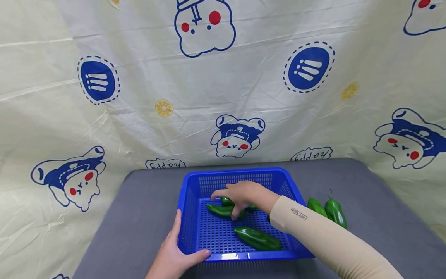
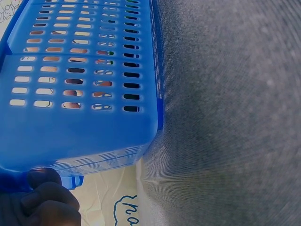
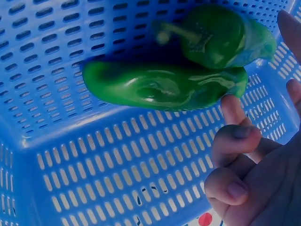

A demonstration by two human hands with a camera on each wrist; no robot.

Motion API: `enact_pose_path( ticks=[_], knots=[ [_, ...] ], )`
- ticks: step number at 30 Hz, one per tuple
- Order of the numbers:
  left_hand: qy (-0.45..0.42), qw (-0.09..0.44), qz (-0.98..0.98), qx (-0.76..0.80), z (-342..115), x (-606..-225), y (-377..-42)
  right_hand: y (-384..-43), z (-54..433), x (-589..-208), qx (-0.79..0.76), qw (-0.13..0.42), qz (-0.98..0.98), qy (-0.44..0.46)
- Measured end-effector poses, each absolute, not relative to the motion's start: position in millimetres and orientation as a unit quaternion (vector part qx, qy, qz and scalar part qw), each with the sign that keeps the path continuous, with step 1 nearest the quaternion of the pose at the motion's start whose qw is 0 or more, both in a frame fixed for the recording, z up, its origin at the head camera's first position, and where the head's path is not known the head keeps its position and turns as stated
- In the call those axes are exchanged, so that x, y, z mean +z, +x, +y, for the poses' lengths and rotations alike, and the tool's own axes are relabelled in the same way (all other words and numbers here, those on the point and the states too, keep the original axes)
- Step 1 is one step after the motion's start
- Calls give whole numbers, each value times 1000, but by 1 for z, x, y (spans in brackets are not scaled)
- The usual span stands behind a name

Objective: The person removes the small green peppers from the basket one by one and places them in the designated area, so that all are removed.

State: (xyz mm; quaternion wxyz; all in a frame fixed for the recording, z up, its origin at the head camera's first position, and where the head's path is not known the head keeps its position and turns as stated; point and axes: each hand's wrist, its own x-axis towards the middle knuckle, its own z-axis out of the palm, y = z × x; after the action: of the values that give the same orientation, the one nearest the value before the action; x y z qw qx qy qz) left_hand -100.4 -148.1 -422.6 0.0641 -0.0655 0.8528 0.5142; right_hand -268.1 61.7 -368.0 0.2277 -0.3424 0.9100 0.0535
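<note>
A blue plastic basket (image 1: 268,254) with slotted walls stands on the grey surface. My left hand (image 1: 173,250) grips its front left corner, thumb over the rim; curled fingers (image 2: 52,195) show at the rim in the left wrist view. Inside the basket, my right hand (image 1: 240,195) is spread above green peppers (image 1: 218,210), partly hiding them. In the right wrist view, one fingertip overlaps the end of a long green pepper (image 3: 160,87); whether it touches is unclear. A stemmed green pepper (image 3: 216,37) lies against that one. Another green pepper (image 1: 258,238) lies near the basket's front wall.
Outside the basket, to its right, two green peppers (image 1: 335,213) lie side by side, partly behind my right sleeve (image 1: 313,228). The grey table (image 1: 146,209) extends on both sides. A pale printed cloth (image 1: 195,89) hangs behind it.
</note>
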Motion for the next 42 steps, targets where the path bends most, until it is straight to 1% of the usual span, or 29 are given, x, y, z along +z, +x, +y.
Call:
enact_pose_path(
  ticks=[6,12,28,36,42],
  knots=[
    [-65,66,855,510,-148,-422,-101,-265,59,-367,49,245,898,-362],
    [-65,65,857,508,-148,-421,-101,-260,56,-367,47,259,901,-345],
    [-65,75,845,526,-148,-421,-101,-259,53,-384,45,281,889,-358],
    [-56,61,856,510,-148,-419,-101,-256,45,-387,71,281,889,-353],
    [-47,46,856,512,-148,-420,-99,-256,47,-385,32,286,893,-345]
  ],
)
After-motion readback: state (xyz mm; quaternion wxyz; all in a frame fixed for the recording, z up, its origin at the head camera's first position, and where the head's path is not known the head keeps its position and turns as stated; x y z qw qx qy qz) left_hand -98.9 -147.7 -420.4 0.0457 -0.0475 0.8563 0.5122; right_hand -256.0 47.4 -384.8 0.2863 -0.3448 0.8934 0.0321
